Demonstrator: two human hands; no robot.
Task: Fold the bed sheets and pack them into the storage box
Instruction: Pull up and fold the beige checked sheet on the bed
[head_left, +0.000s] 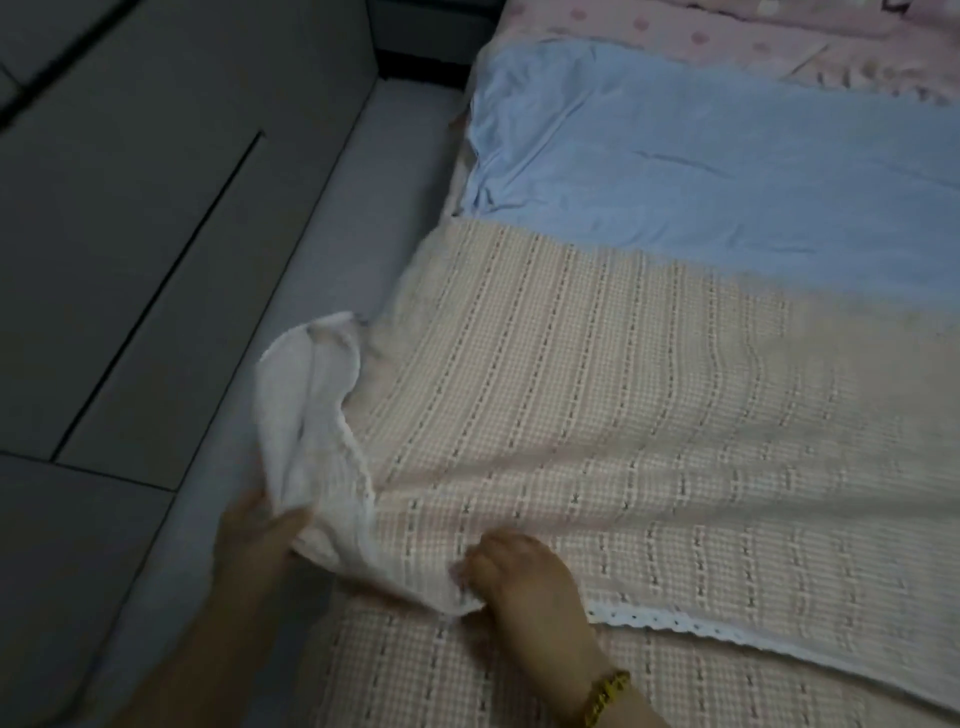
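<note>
Tiled floor (130, 208) on the left, grey mattress edge (322, 249) beside it. Storage box not in view.

Checked beige sheet (623, 415) lies spread flat over most of the bed, apparently doubled, with another checked layer showing under its near edge. A blue sheet (675, 171) lies beyond it, touching or slightly under its far edge. Pink dotted fabric (675, 31) is at the top of the bed.

The near-left corner of the checked sheet (311, 415) is turned up, white underside showing, limp and draped.

Left hand (254, 545) grips the base of that lifted corner, fingers curled round bunched cloth. Right hand (519, 582) pinches the sheet edge just beside it, fingers curled down into the fabric, where the white lace trim (675, 626) starts. Gold bracelet (605, 693) on the right wrist.

Handling, judged: thin, soft and light, with no stiffness, so it sags wherever unsupported. The woven texture looks grippy, not slippery. Lace hem probably snags or stretches if pulled hard. Best hold is at corners and along the hem, both hands apart, so the edge stays taut and the fold lands square. Folding looks early, packing not yet begun.
</note>
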